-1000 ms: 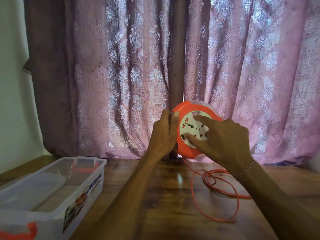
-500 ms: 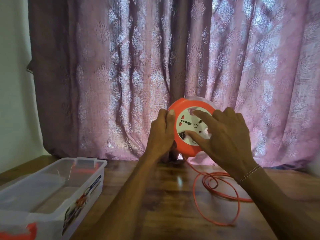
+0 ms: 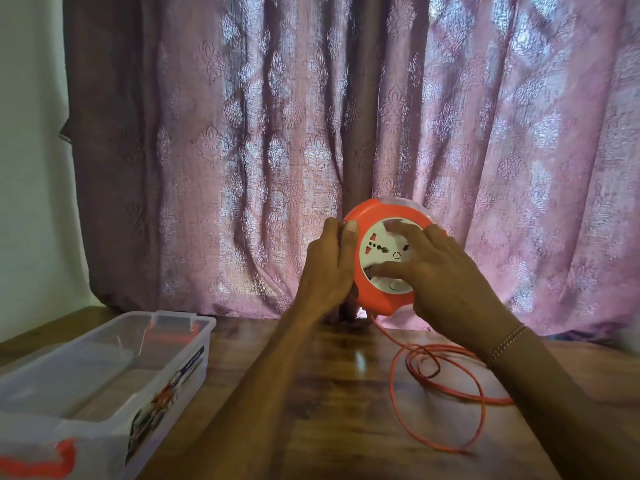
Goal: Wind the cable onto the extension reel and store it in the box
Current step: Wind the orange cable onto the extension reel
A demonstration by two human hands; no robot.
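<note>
Round orange reel [image 3: 381, 299] with white socket face, held upright above table [image 3: 329, 393] at centre, left hand [image 3: 329, 268] gripping its 9 o'clock rim, right hand [image 3: 440, 275] fingers spread on the face, orange cable [image 3: 446, 386] looped at 5 o'clock, clear box [image 3: 104, 372] at 8 o'clock, pink curtain [image 3: 277, 133] behind.

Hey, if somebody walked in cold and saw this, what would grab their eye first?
Probably the bright orange reel, held upright in mid-air before the pink patterned curtain: the left hand grips its rim while the right hand lies across its white socket face. Next, the loose orange cable looping over the wooden table below, and the clear plastic box at the left edge.
</note>
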